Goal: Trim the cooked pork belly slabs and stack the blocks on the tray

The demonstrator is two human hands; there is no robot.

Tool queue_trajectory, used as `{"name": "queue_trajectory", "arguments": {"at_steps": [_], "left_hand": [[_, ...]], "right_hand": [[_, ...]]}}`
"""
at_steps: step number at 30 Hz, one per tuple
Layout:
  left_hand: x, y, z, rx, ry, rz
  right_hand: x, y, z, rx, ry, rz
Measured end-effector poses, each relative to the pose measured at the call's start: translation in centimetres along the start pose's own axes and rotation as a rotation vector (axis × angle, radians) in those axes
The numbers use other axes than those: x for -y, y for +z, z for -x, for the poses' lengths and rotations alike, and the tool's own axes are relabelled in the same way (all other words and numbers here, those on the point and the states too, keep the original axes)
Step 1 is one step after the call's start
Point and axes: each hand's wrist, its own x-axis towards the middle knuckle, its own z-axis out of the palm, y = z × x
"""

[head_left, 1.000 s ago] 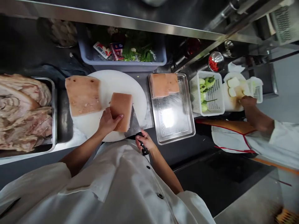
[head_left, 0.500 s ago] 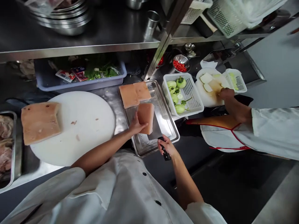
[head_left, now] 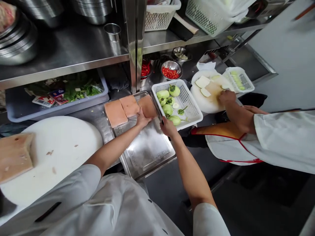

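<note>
My left hand (head_left: pixel 142 120) grips the near left edge of a slab of pork belly (head_left: pixel 148 107), its thumb spread along the near side. That slab lies at the far right corner of a metal tray (head_left: pixel 145 155), beside two more skin-on pork slabs (head_left: pixel 115 113). My right hand (head_left: pixel 168 127) is closed around the dark handle of a knife (head_left: pixel 161 122) at the tray's right rim. The knife's blade is mostly hidden. On the round white cutting board (head_left: pixel 71 141) to the left rests a larger pork slab (head_left: pixel 16 156) with small meat scraps nearby.
A white basket of green eggplants (head_left: pixel 189 109) stands right of the tray. Further right, a co-worker's hands (head_left: pixel 227 98) work over another board (head_left: pixel 201 101). Bowls of chopped red chillies (head_left: pixel 171 70) sit behind. A steel shelf (head_left: pixel 73 64) and post (head_left: pixel 136 49) overhang the counter.
Both hands have moved away from me along the tray. The pork slab, tilted up before, now lies flat at the far right corner beside the other two. The view has shifted right.
</note>
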Motion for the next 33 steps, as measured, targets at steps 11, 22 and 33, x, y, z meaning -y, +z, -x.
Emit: {"name": "queue_trajectory", "arguments": {"at_steps": [11, 22, 33], "left_hand": [[-0.8, 1.9, -1.9, 0.257, 0.481, -0.657], [-1.6, -0.6, -8.3, 0.376, 0.513, -0.735], [13.9, -26.4, 16.1, -0.402, 0.094, -0.366]], "right_hand": [[0.9, 2.4, 10.2, -0.117, 0.117, 0.123], [-2.0, 6.5, 20.7, -0.341, 0.162, -0.314], [9.5, 12.2, 14.6, 0.121, -0.321, -0.238]]}}
